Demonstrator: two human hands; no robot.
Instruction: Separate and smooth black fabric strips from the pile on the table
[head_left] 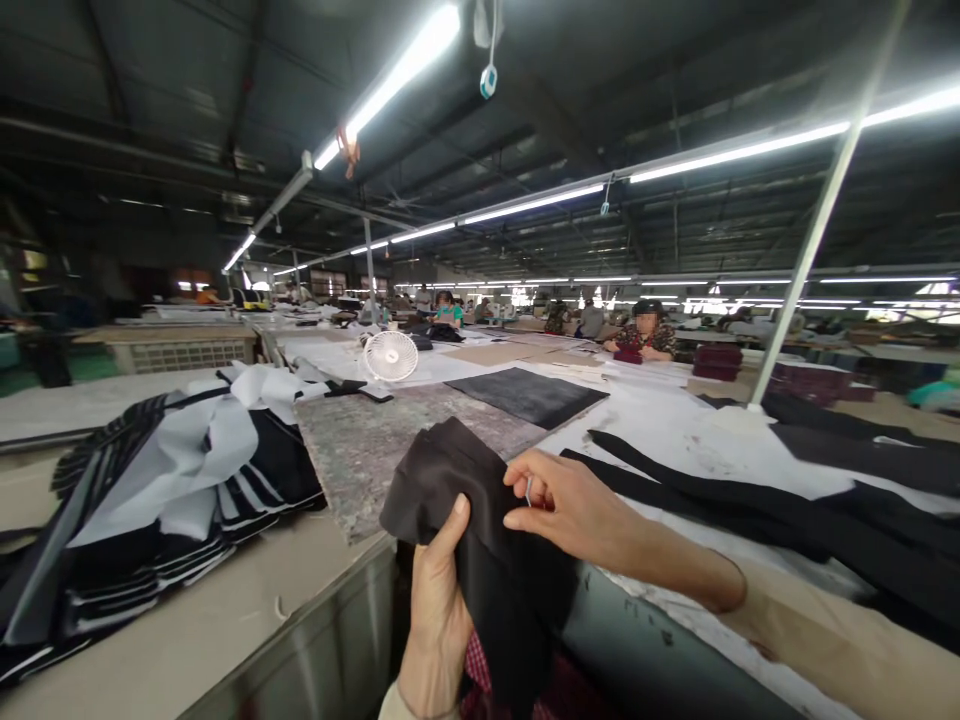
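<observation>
A piece of black fabric (480, 530), folded and drooping, is held up in front of me at the table's edge. My left hand (439, 610) grips it from below, thumb pressed on top and the other fingers hidden behind the cloth. At the fabric's right side is my right hand (559, 500), its fingers curled. A small pale, shiny thing (529, 490) shows between those fingers, too small to name. Whether the right fingertips touch the cloth I cannot tell. The lower end of the fabric hangs down towards my lap, over red checked cloth (478, 665).
Left lies a heap of black and white cut pieces (202, 470). Ahead are a worn grey board (352, 450), a dark fabric sheet (532, 395) and a white fan (390, 356). Black strips (697, 500) lie right, near a pole (810, 230). Several people work farther back.
</observation>
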